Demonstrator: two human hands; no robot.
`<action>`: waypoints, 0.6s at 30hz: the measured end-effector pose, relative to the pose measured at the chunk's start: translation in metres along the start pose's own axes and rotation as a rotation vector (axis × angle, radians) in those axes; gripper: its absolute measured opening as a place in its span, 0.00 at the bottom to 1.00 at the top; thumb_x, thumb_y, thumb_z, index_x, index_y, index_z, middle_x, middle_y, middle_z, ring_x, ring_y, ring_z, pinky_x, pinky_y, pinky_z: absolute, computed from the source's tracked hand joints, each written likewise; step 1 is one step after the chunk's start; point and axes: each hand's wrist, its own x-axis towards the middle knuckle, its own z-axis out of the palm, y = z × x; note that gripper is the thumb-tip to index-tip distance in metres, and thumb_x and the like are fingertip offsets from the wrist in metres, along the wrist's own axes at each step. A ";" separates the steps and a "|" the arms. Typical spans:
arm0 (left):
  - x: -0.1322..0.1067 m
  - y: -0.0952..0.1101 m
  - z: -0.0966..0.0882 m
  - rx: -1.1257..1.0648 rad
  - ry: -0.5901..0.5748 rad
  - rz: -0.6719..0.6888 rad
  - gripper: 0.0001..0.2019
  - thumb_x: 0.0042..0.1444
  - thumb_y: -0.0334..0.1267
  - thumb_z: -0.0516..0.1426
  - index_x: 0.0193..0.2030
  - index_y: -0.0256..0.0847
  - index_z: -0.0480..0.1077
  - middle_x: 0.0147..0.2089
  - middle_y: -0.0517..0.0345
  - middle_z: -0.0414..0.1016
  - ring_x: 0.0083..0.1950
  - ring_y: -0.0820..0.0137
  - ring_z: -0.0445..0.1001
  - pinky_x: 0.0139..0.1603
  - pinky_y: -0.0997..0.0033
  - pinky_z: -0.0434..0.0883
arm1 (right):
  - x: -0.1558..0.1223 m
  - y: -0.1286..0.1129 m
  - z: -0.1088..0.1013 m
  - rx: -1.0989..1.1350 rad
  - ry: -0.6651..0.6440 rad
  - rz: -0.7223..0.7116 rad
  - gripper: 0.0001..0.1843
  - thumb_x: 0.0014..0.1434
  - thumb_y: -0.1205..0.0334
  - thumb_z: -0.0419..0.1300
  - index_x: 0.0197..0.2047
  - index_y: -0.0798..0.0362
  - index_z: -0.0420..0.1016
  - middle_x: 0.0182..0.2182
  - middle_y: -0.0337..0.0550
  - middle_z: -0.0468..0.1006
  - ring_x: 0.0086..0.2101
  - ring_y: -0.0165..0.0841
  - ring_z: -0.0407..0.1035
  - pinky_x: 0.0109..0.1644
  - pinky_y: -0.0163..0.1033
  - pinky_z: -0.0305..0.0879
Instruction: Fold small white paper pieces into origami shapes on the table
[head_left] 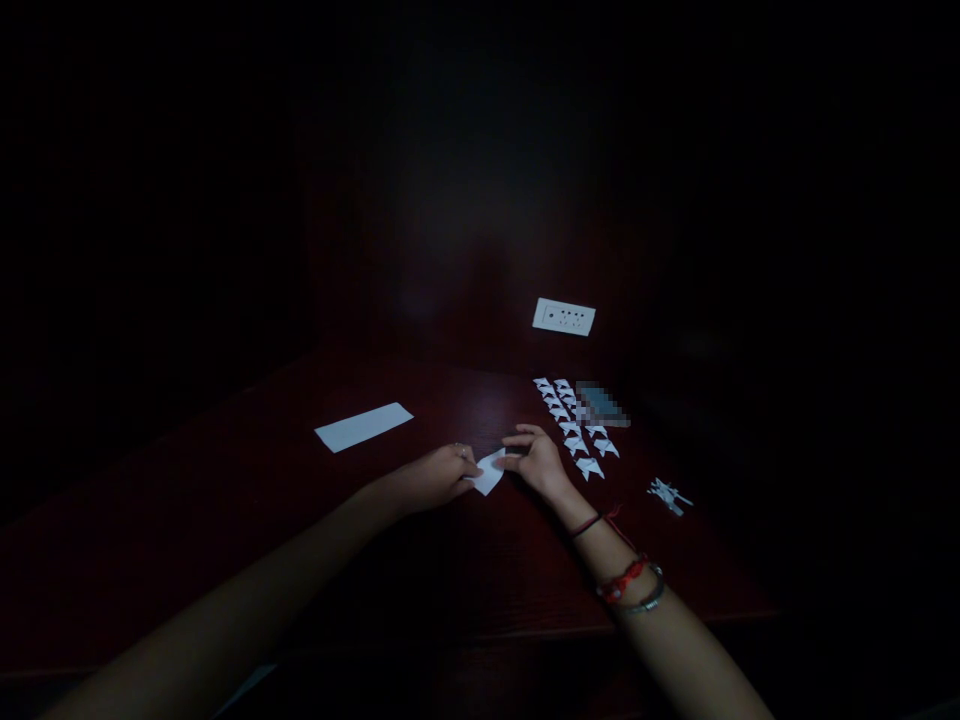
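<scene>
A small white piece of paper lies on the dark red table between my two hands. My left hand pinches its left edge with closed fingers. My right hand holds its right edge, fingers curled over it. Red thread bands and a metal bangle circle my right wrist. The scene is very dim.
A white paper strip lies to the left. Several small folded white paper pieces sit in rows at the right, beside a blurred bluish object. Another folded piece lies further right. A white wall socket is behind.
</scene>
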 end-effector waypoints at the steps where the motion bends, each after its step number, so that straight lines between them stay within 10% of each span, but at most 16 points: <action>1: 0.000 0.000 0.000 0.008 -0.003 -0.012 0.09 0.53 0.31 0.49 0.37 0.40 0.69 0.39 0.56 0.67 0.41 0.70 0.65 0.44 0.74 0.59 | 0.000 0.000 0.000 -0.024 0.004 -0.008 0.14 0.35 0.68 0.64 0.31 0.57 0.75 0.47 0.48 0.63 0.37 0.32 0.65 0.40 0.36 0.65; 18: 0.002 0.005 0.000 0.005 0.010 -0.088 0.10 0.55 0.30 0.47 0.35 0.38 0.70 0.37 0.57 0.67 0.40 0.72 0.65 0.44 0.76 0.59 | -0.009 -0.006 -0.012 -0.347 -0.443 -0.647 0.09 0.51 0.69 0.54 0.35 0.54 0.74 0.33 0.42 0.74 0.34 0.27 0.67 0.40 0.30 0.61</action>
